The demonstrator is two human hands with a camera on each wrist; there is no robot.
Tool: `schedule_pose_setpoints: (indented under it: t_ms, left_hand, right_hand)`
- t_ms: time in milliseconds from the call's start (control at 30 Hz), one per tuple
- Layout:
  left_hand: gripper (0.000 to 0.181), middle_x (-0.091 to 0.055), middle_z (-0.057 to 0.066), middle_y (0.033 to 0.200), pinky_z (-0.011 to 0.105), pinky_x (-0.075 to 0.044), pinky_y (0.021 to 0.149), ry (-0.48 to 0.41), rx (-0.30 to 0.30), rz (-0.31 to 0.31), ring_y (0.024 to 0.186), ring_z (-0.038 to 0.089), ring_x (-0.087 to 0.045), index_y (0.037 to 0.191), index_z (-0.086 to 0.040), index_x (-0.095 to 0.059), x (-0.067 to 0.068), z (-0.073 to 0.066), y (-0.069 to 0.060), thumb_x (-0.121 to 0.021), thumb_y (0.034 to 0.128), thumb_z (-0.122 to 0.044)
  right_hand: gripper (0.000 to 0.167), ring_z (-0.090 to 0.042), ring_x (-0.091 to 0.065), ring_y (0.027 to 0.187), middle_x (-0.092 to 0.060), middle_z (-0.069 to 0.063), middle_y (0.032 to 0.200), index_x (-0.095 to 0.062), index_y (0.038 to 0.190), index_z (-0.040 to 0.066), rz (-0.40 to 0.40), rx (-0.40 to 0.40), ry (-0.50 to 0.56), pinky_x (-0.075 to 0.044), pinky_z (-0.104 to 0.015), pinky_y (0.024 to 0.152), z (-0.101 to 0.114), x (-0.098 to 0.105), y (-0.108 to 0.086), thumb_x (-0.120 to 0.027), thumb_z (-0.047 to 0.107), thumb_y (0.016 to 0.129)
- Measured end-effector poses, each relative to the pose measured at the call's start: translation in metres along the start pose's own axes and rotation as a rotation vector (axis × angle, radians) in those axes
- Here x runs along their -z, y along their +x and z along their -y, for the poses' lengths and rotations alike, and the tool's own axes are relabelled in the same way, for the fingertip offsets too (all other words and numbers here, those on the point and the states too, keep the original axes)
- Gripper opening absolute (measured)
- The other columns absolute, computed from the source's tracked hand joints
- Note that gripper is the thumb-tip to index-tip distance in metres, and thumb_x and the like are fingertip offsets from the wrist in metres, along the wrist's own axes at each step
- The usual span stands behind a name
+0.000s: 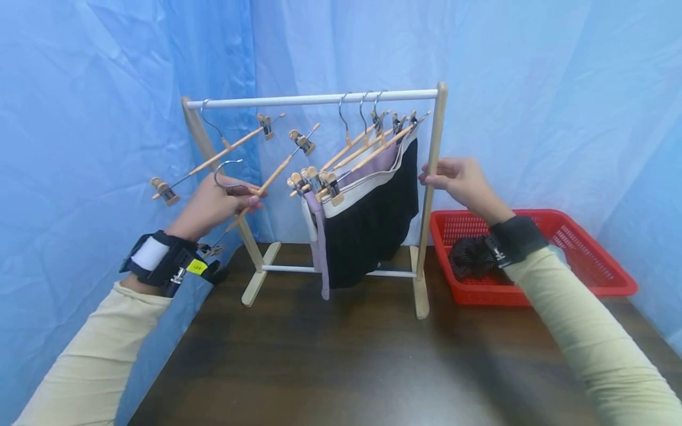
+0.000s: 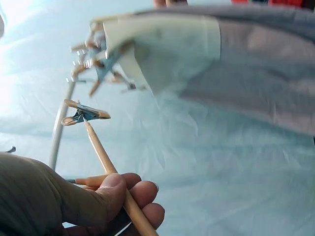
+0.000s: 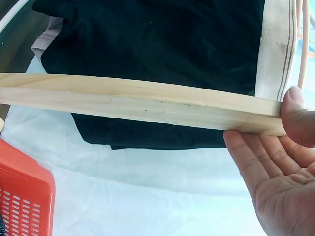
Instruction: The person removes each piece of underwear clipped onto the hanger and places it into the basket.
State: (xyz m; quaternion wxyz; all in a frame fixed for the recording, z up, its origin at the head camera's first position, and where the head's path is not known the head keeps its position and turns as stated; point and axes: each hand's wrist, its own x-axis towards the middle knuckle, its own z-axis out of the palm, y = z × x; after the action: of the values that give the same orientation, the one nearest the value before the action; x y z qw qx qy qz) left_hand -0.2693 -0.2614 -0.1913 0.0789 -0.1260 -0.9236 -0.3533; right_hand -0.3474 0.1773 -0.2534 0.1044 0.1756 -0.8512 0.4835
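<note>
My left hand pinches a wooden clip hanger at its middle, between thumb and fingers. That hanger's hook is off the rail, and its clip in the left wrist view bears no cloth. My right hand holds the right post of a small clothes rack, thumb on one side and fingers on the other. On the rack's white rail, three clip hangers at the right carry garments. Nearest is a black garment with a white waistband; lilac cloth shows behind it.
A bare clip hanger hangs at the rail's left end. Right of the rack, a red plastic basket holds dark cloth and something pale. The rack stands on a dark wooden table, with blue cloth behind.
</note>
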Motion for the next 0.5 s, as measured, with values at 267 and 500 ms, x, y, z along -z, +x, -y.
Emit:
schedule_pose_setpoints:
  t_ms: [267, 500]
  left_hand:
    - [0.029, -0.076, 0.023, 0.103, 0.022, -0.052, 0.068, 0.16, 0.046, -0.076, 0.09, 0.025, -0.073, 0.12, 0.008, -0.07, 0.018, 0.001, 0.026, -0.059, 0.1037, -0.013]
    - [0.029, -0.073, 0.024, 0.101, 0.024, -0.049, 0.067, 0.185, 0.023, -0.127, 0.085, 0.023, -0.067, 0.118, 0.01, -0.07, 0.034, -0.006, 0.042, -0.056, 0.1051, -0.012]
  right_hand:
    - [0.046, -0.033, -0.062, 0.128, -0.068, -0.017, 0.134, -0.062, 0.138, 0.006, -0.008, 0.008, -0.009, -0.04, -0.058, 0.116, 0.0, 0.0, -0.001, -0.069, 0.029, 0.098]
    - [0.044, -0.032, -0.064, 0.127, -0.068, -0.018, 0.132, -0.063, 0.136, 0.006, -0.012, 0.013, -0.003, -0.043, -0.055, 0.114, -0.002, -0.001, 0.0, -0.069, 0.028, 0.098]
